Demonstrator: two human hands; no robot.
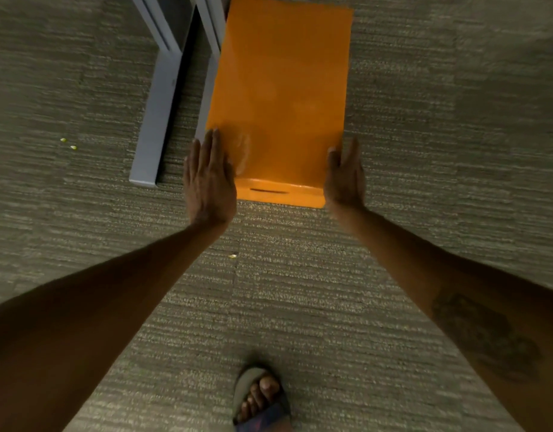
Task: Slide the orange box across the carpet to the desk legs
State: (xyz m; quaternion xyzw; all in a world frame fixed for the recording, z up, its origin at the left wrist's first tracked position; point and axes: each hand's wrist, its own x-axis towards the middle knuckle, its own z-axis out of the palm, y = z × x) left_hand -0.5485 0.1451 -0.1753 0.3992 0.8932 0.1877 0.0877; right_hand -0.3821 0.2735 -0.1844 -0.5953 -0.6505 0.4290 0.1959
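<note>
An orange box lies lengthwise on the grey carpet, its near end showing a slot handle. Its left side rests right beside the grey desk legs. My left hand lies flat with straight fingers against the box's near left corner. My right hand is flat against the near right corner, fingers pointing forward. Neither hand curls around the box; both press on its sides.
Grey striped carpet spreads all around, with wide room to the right of the box. Small pale crumbs lie at the left and one between my arms. My sandalled foot stands at the bottom centre.
</note>
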